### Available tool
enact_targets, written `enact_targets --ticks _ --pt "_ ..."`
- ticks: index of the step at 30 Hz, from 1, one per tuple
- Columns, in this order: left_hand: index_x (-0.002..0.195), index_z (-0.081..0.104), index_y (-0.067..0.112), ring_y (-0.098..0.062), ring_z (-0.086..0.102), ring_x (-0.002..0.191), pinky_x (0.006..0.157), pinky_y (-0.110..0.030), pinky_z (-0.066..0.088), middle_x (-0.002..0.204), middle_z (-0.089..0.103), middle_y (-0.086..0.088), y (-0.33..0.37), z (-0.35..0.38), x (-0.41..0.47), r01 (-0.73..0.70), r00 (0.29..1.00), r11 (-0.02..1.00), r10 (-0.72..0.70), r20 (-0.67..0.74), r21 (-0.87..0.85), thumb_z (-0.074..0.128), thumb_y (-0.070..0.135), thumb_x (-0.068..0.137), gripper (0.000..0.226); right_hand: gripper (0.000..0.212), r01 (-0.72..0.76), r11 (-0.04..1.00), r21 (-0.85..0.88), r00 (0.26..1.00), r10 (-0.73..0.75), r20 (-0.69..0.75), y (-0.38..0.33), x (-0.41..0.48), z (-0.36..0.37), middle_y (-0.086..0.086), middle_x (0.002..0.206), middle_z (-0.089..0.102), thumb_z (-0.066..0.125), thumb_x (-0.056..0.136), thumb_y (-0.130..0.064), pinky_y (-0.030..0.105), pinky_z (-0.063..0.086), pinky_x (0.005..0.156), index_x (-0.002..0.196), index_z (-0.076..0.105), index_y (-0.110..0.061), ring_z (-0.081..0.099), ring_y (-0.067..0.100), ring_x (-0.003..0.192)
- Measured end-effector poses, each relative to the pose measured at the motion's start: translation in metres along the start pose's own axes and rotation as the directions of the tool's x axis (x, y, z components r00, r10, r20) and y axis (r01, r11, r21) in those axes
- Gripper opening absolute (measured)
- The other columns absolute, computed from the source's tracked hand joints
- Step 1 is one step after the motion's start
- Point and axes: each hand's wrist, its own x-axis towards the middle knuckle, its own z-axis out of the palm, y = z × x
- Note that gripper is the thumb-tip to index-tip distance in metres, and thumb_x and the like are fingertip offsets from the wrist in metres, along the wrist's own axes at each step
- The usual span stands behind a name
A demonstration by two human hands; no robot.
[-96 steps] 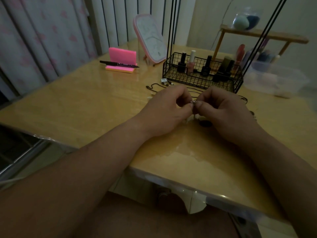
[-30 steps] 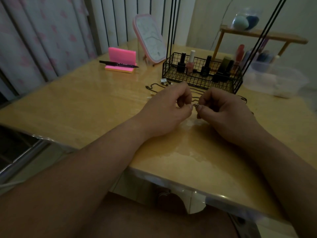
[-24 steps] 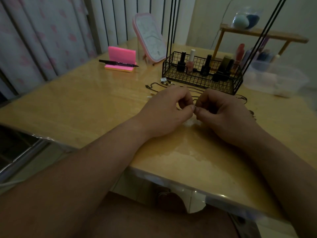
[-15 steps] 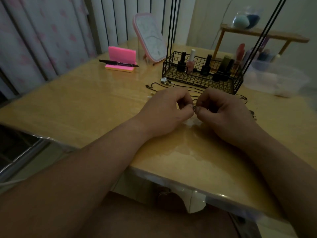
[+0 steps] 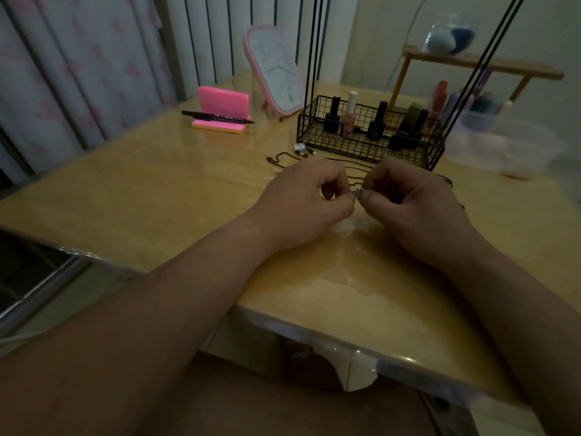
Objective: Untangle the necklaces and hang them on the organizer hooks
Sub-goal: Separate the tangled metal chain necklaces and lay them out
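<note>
A silvery necklace piece [image 5: 356, 192] is pinched between the curled fingers [image 5: 369, 198] of the left hand [image 5: 301, 199] and right hand [image 5: 415, 202], over the bench [image 5: 125, 190]; dark necklace cords [image 5: 276, 160] are strewn beyond, near the wire organizer [image 5: 361, 149].

The silver piece [image 5: 356, 192] pinched between left hand [image 5: 301, 204] and right hand [image 5: 412, 204] is too small to name, perhaps a clasp. Beyond the grip, necklace cords [image 5: 271, 161] vanish behind both hands.

The tabletop [image 5: 157, 190] looks like pale wood under a glossy, reflective clear cover; the organizer basket [image 5: 361, 149] is black wire metal; the curtain [image 5: 63, 73] is cloth; the tub [image 5: 518, 152] is cloudy translucent plastic.
</note>
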Motion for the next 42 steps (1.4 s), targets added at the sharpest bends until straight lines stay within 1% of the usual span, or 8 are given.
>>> enact_targets --ticks 3,10,17,21,27,33,38,42 --pt "0.084 0.071 0.028 -0.009 0.056 0.084 0.074 -0.031 0.047 0.092 0.057 0.005 -0.0002 -0.0002 0.0011 0.02 1.0 1.0 -0.02 -0.016 -0.003 0.07 0.038 0.092 0.013 0.002 -0.004 1.0 -0.013 1.0 0.004 0.002 0.0009 0.0 0.0007 -0.011 0.079 0.06 0.067 0.093 -0.029 0.016 0.045 0.058 0.093 0.065 -0.028 0.052 0.003 0.069" --pt "0.091 0.071 0.029 -0.006 0.057 0.09 0.079 -0.028 0.048 0.1 0.06 0.005 -0.0005 -0.0001 0.0023 0.05 0.999 0.999 -0.05 -0.014 0.008 0.071 0.033 0.095 0.005 0.005 0.019 0.999 -0.027 1.0 -0.018 0.022 -0.0022 -0.0014 -0.0002 -0.011 0.08 0.061 0.07 0.093 -0.026 0.013 0.042 0.057 0.091 0.066 -0.029 0.051 0.0 0.066" --pt "0.094 0.073 0.022 0.004 0.054 0.08 0.071 -0.012 0.038 0.096 0.063 0.007 -0.0019 -0.0013 0.0033 0.031 0.999 0.998 -0.031 0.012 -0.047 0.071 0.023 0.095 0.003 0.005 0.012 1.0 -0.008 0.998 -0.011 0.066 -0.0033 -0.0011 -0.002 -0.011 0.081 0.062 0.07 0.092 -0.024 0.013 0.042 0.056 0.091 0.066 -0.028 0.051 0.002 0.065" --pt "0.095 0.072 0.018 0.001 0.055 0.081 0.07 -0.012 0.041 0.094 0.064 0.007 -0.0017 -0.0027 0.0027 0.014 0.998 0.998 -0.011 0.059 -0.058 0.071 0.022 0.096 0.004 0.003 -0.008 0.999 0.034 0.997 0.005 0.078 -0.0011 -0.0001 -0.0031 -0.014 0.084 0.062 0.068 0.093 -0.023 0.016 0.045 0.058 0.092 0.066 -0.026 0.052 0.003 0.068" --pt "0.097 0.073 0.012 0.009 0.052 0.066 0.061 -0.009 0.038 0.086 0.061 0.011 0.0006 -0.0043 0.0027 0.033 0.997 0.993 -0.025 0.077 -0.109 0.069 0.02 0.099 0.009 0.002 -0.018 0.996 0.083 0.996 0.01 0.092 -0.001 0.0014 -0.0054 -0.013 0.083 0.061 0.067 0.094 -0.023 0.014 0.043 0.058 0.092 0.066 -0.023 0.051 0.004 0.068" --pt "0.096 0.072 0.013 0.009 0.052 0.064 0.06 -0.009 0.038 0.078 0.06 0.014 0.0023 -0.0058 0.0019 0.033 0.992 0.991 -0.016 0.122 -0.133 0.069 0.017 0.099 0.006 0.003 -0.035 0.994 0.107 0.991 0.021 0.134 0.0001 0.0028 -0.0067 -0.005 0.086 0.063 0.067 0.093 -0.021 0.018 0.045 0.059 0.091 0.066 -0.023 0.055 0.01 0.071" --pt "0.092 0.071 0.012 0.005 0.052 0.066 0.061 -0.011 0.038 0.075 0.06 0.015 0.0008 -0.0075 0.0024 0.036 0.985 0.991 -0.013 0.172 -0.132 0.069 0.015 0.098 0.007 0.007 -0.044 0.994 0.103 0.986 0.026 0.166 0.0004 0.0025 -0.0069 -0.003 0.088 0.066 0.068 0.092 -0.016 0.027 0.048 0.063 0.094 0.068 -0.022 0.06 0.019 0.077" --pt "0.087 0.069 0.009 0.002 0.05 0.064 0.06 -0.013 0.039 0.071 0.057 0.014 0.0006 -0.0075 0.0028 0.061 0.986 0.984 -0.034 0.161 -0.165 0.068 0.011 0.095 0.008 0.01 -0.047 0.995 0.084 0.986 0.033 0.166 -0.0009 0.0023 -0.0058 -0.004 0.086 0.067 0.069 0.093 -0.015 0.018 0.046 0.059 0.093 0.067 -0.025 0.056 0.011 0.068"
